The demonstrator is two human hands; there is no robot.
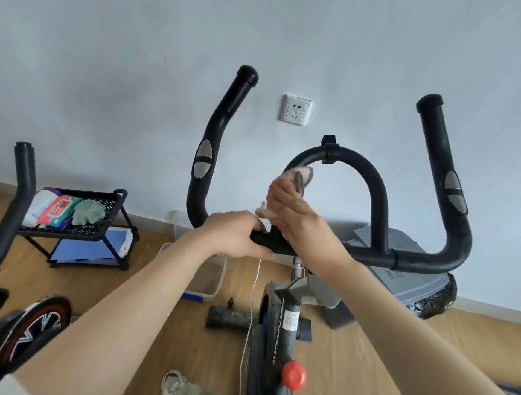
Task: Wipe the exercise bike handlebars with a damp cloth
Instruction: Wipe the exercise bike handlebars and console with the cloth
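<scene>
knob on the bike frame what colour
The knob is red, seen best in the head view.

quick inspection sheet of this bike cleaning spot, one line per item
surface: wood floor under the bike.
job's things: cloth pressed on the handlebars, left side of the centre loop.
clutter: wire shelf holding wipes packs and a green rag; plastic tray; child's bike; shoe.
grips: left hand grips the crossbar; right hand holds the cloth.
cables: white cable hangs down from the crossbar.
surroundings: wall socket, nothing plugged in.
</scene>
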